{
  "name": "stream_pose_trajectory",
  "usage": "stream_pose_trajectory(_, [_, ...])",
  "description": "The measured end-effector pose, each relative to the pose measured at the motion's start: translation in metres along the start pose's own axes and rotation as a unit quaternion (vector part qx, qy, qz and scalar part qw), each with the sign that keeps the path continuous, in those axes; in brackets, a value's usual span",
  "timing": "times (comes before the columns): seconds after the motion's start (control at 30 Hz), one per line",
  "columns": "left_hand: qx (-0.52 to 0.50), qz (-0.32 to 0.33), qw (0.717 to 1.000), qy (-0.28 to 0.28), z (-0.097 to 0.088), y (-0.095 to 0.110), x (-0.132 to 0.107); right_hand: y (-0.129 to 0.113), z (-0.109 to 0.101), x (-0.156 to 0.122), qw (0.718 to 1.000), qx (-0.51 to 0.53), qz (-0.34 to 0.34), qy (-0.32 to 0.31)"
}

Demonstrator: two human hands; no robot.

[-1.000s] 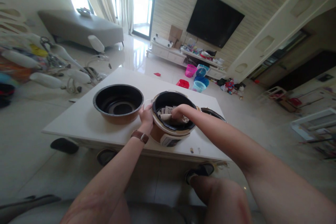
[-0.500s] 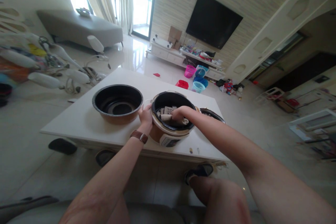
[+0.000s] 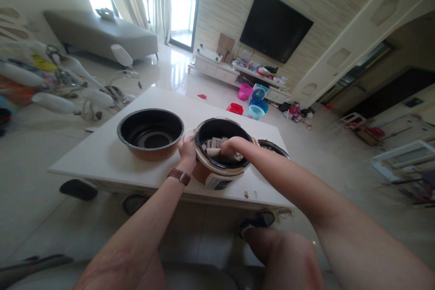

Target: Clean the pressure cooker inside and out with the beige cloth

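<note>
An electric pressure cooker [image 3: 208,173] with a brown and cream body stands on the white table, its top uncovered. My left hand [image 3: 187,148] grips the cooker's left side by the rim. Down inside the cooker, my right hand [image 3: 231,146] is closed on a beige patterned cloth [image 3: 213,151]; its fingertips are hidden by the cloth and the wall. Left of the cooker sits its dark-lined inner pot [image 3: 149,152], with nothing in it. Behind my right forearm, a round lid [image 3: 274,147] is partly covered.
The white table [image 3: 98,154] carries two small items [image 3: 246,194] near its front edge. Slippers [image 3: 79,189] lie under it. Beyond are baskets [image 3: 255,112] on the floor, a TV cabinet [image 3: 214,71] and, at left, a fallen-looking white lamp [image 3: 98,97].
My right hand and the cloth have shifted only slightly inside the cooker. The whole view has drifted a few pixels; my left hand keeps its place on the cooker.
</note>
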State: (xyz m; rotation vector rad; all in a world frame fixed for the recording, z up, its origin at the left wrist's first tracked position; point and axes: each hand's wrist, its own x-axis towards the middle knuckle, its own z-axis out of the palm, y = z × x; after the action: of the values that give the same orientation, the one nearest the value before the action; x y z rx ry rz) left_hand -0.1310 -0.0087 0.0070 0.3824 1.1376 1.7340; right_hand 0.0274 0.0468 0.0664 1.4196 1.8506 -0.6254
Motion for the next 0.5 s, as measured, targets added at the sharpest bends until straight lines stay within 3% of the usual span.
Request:
stream_pose_trajectory(0.13, [-0.005,0.001,1.0,0.001,0.0005,0.0008,-0.0013,0.0011,0.0011,0.0002,1.0,0.004,0.012,-0.023])
stream_pose_trajectory(0.5, [0.003,0.012,1.0,0.0,-0.0026,-0.0066,0.0067,-0.0062,-0.0006,-0.0074,1.0,0.015,0.019,-0.002])
